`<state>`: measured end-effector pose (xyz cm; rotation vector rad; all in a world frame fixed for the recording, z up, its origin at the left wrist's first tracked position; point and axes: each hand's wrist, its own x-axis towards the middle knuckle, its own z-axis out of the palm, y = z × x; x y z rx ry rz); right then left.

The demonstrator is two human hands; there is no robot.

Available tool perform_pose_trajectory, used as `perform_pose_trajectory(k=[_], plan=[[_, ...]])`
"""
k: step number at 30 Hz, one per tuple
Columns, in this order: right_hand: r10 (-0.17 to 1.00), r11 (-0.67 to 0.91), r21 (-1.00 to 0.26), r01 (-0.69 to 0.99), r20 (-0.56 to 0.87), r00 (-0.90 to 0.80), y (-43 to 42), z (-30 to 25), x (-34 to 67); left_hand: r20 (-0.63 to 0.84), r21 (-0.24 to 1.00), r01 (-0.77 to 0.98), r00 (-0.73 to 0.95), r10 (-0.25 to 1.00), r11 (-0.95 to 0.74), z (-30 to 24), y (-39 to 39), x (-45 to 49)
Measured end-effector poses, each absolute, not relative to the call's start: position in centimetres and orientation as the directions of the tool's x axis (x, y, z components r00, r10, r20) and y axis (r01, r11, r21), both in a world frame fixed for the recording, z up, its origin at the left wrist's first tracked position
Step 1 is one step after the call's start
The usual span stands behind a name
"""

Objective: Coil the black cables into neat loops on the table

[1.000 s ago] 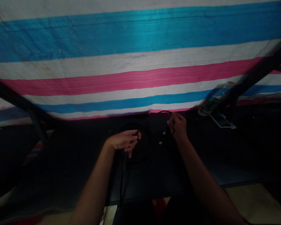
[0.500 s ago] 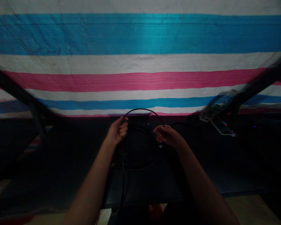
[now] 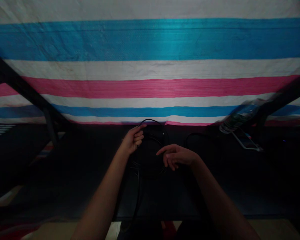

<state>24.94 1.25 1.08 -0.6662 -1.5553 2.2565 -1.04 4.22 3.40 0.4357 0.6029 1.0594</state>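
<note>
A thin black cable (image 3: 150,120) arches up from the fingers of my left hand (image 3: 134,140), which is closed on it. Its tail hangs from that hand down past the table's front edge. Below and between the hands, more of the cable lies in loose coils on the dark table (image 3: 90,186), hard to make out in the dim light. Over the right side of the coils is my right hand (image 3: 176,156), its fingers apart and the index finger pointing left. Nothing shows in that hand, and whether it touches the cable cannot be seen.
Behind the table hangs a striped sheet (image 3: 150,88). A clear plastic bottle (image 3: 237,120) leans at the right beside a phone-like device with a white edge (image 3: 246,141). Dark slanted frame bars (image 3: 27,88) stand on both sides.
My right hand has let go of the cable, opened and come down slightly. The cable's arch has dropped on the right. My left hand keeps its grip. The view has shifted slightly left.
</note>
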Motion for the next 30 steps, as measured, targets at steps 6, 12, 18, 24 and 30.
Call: perform_pose_trajectory(k=[6,12,18,24,30], plan=[[0.747,0.058,-0.985,0.166,-0.067,-0.661,-0.4,2.1,22.0,-0.235,0.703,-0.522,0.470,0.851,0.483,2.9,3.9,-0.8],[0.658,0.494,-0.758,0.426,0.005,-0.753,-3.1,1.1,18.8,-0.318,0.789,-0.295,0.554,0.769,0.539,2.5,3.5,-0.9],[0.713,0.605,-0.614,0.506,0.136,-0.688,-3.3,1.3,18.6,-0.324,0.833,-0.238,0.522,0.789,0.500,3.1,3.2,-0.9],[0.844,0.526,-0.582,0.621,0.269,-0.463,-2.8,1.2,19.3,-0.171,0.884,-0.306,0.492,0.854,0.353,4.9,2.9,-2.8],[0.865,0.500,-0.651,0.571,0.397,-0.305,-3.6,0.5,18.1,-0.076,0.942,-0.301,0.238,0.968,0.148,3.8,3.5,-1.4]])
